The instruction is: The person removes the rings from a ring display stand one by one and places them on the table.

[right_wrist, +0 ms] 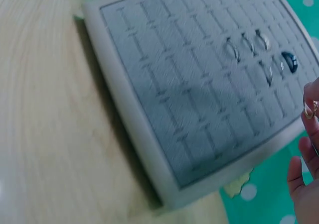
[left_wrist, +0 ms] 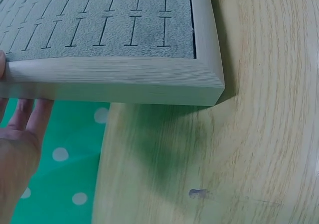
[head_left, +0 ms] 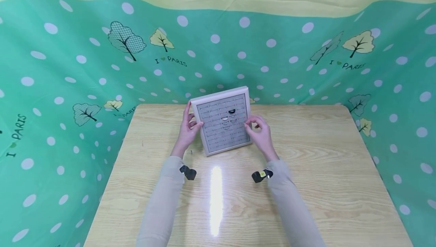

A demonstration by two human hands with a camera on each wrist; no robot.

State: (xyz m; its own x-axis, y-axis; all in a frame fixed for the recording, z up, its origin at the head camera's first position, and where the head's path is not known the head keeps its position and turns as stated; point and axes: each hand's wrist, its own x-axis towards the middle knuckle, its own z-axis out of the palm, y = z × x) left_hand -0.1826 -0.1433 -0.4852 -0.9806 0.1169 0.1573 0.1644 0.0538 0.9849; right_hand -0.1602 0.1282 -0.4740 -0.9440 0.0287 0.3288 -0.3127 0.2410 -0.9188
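A ring display tray (head_left: pixel 218 95) with a pale frame and grey slotted padding is tilted up at the back of the table. Its left side is held by my left hand (head_left: pixel 187 130), thumb on the front of the frame and fingers behind. Between thumb and fingertip, my right hand (head_left: pixel 262 134) pinches a small gold-coloured ring (right_wrist: pixel 309 110) by the tray's right side. Several rings sit in slots near the middle, among them a black ring (right_wrist: pixel 290 62) and a silver ring (right_wrist: pixel 233 50). The left wrist view shows the tray's corner and rows of slots.
The tray stands on a light wood table (head_left: pixel 327 171), close to its back edge. A green dotted cloth (head_left: pixel 286 65) hangs behind and at both sides. A small dark mark (left_wrist: pixel 198 193) lies on the tabletop near the tray's left side.
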